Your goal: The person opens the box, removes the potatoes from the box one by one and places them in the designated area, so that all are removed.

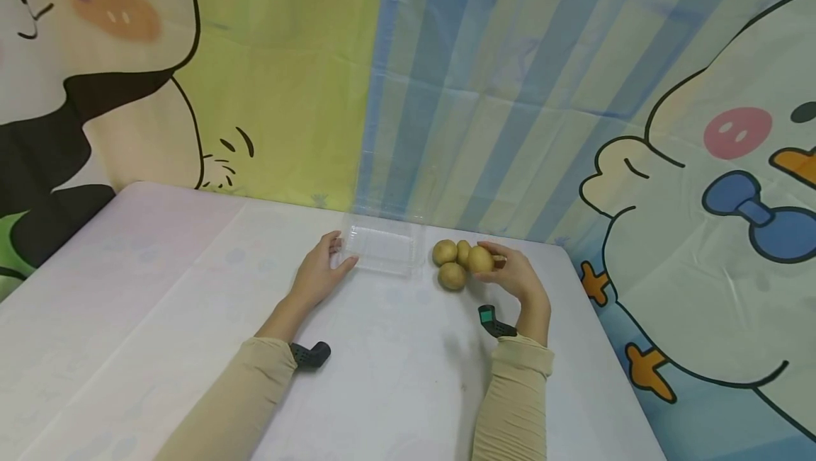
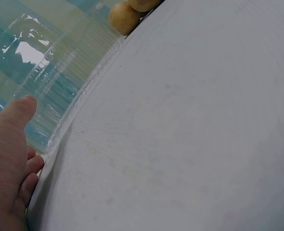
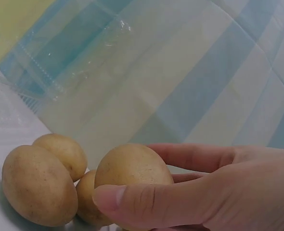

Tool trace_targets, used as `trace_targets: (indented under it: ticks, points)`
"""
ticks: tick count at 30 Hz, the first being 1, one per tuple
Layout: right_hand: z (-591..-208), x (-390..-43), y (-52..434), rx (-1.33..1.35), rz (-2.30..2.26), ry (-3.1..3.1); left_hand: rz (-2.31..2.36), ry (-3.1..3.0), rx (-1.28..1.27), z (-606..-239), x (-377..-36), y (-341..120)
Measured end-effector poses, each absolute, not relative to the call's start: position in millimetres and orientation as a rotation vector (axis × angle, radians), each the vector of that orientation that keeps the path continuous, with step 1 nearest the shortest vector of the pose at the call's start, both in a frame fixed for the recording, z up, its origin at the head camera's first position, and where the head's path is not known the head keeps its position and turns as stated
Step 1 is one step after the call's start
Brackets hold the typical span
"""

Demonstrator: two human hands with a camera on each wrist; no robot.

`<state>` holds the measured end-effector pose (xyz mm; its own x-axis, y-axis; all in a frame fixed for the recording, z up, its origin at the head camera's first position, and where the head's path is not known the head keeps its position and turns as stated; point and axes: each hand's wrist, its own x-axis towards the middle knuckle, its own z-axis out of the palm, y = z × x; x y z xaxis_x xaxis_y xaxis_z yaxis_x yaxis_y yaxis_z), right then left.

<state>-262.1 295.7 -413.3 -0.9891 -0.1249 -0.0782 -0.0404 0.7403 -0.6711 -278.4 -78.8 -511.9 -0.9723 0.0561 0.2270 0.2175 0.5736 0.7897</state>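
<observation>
A clear plastic box (image 1: 382,250) sits near the table's back edge, its transparent walls catching light in the left wrist view. My left hand (image 1: 319,268) holds its left end, thumb at the front corner and fingers along the side. To the right of the box, my right hand (image 1: 518,275) grips a potato (image 3: 132,166) between thumb and fingers. Beside that potato are three others: one at the back left (image 1: 444,252), a smaller one (image 1: 464,251) partly hidden, and one nearer the front (image 1: 452,277).
A pale cloth covers the table (image 1: 382,376). Right behind the box hangs a printed curtain (image 1: 484,93) with stripes and cartoon animals. Each wrist carries a dark camera mount, such as the left mount (image 1: 311,355).
</observation>
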Motion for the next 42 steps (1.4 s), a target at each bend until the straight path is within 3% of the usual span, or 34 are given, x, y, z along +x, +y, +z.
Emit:
trace_targets:
  ticks: [42]
  points:
    - [-427,-263,306,-0.136,-1.046,2.723,-1.349,-2.632,-0.234,-509,-276,-79]
